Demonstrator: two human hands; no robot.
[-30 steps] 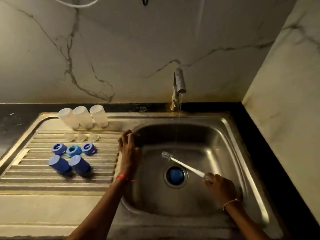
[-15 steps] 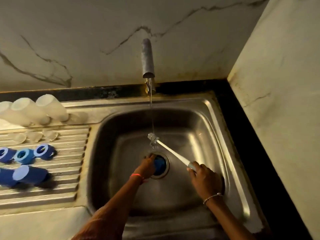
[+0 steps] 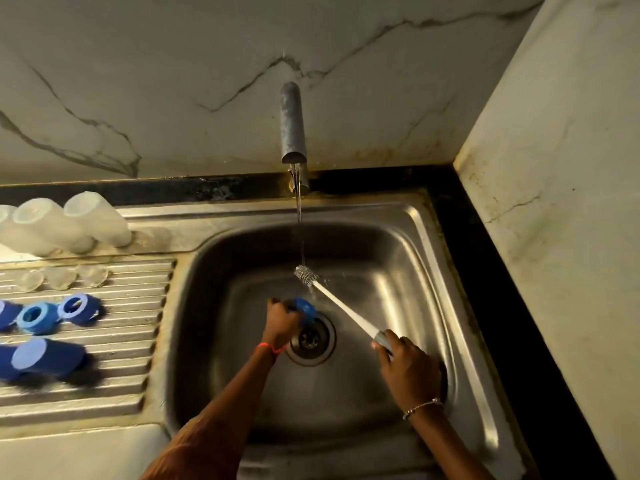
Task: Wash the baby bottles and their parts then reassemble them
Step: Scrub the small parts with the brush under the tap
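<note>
- Head view: left hand [image 3: 282, 323] grips a blue bottle part [image 3: 306, 308] just above the drain [image 3: 311, 341], likely so runoff stays in the sink [image 3: 433, 237].
- Right hand [image 3: 408, 370] is clamped on the brush [image 3: 341, 308] handle, with the bristles in the tap [image 3: 293, 123] stream, probably for wetting.
- Bottles [image 3: 97, 220] stand mouth-down on the drainboard [image 3: 138, 358] to drain.
- No readable labels.

A stainless steel sink [image 3: 433, 237] sits in a black counter [image 3: 467, 271], with a ribbed drainboard [image 3: 131, 358] on its left and a round drain [image 3: 317, 344] in the basin floor. A metal tap [image 3: 293, 126] on the veined marble wall [image 3: 173, 81] runs a thin stream of water [image 3: 298, 209] into the basin.
</note>
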